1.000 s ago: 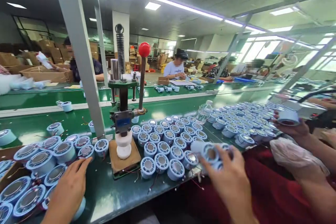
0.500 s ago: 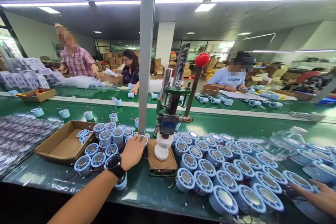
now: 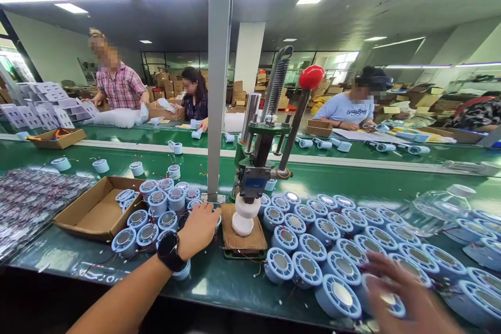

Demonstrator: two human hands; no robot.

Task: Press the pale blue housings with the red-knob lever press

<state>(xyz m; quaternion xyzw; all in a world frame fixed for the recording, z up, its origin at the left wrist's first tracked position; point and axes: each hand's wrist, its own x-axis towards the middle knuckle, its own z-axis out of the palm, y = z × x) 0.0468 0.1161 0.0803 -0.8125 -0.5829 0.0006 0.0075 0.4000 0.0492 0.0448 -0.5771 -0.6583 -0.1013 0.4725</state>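
Note:
My left hand, with a black watch on the wrist, is curled over a light-blue round housing, which is mostly hidden under the fingers. Just right of it stands a hand press with a red-knobbed lever. Its white upper pad hangs above a white round seat on a brown board. My right hand, blurred by motion, hovers over the rows of light-blue housings with silvery discs; its fingers look apart and I see nothing in them.
An open cardboard box with light-blue rings sits on the left, beside a stack of housings. A grey post rises behind the press. A clear plastic bottle lies at right. Several people work across the green conveyor.
My right hand has swept left from the far right edge to above the front housings. My left hand stays at about the same spot beside the press. The view has shifted slightly.

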